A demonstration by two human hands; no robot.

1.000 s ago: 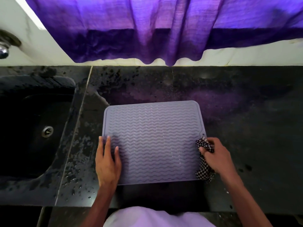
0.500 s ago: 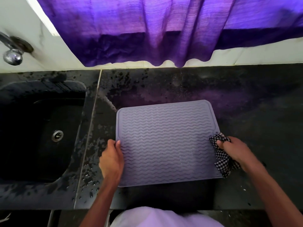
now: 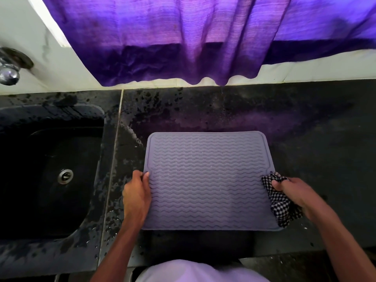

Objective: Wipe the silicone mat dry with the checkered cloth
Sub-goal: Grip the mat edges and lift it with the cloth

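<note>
Counter (image 3: 305, 129) rings mat (image 3: 207, 180): left hand (image 3: 136, 194) pinches edge, right hand (image 3: 295, 190) cloth (image 3: 282, 208).

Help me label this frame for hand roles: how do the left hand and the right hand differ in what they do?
The left hand is at the left edge of the silicone mat; the right hand is at its right edge. The left hand curls its fingers on the mat's edge itself, while the right hand grips the bunched checkered cloth. Both have curled fingers and sit along the mat's nearer half.
</note>
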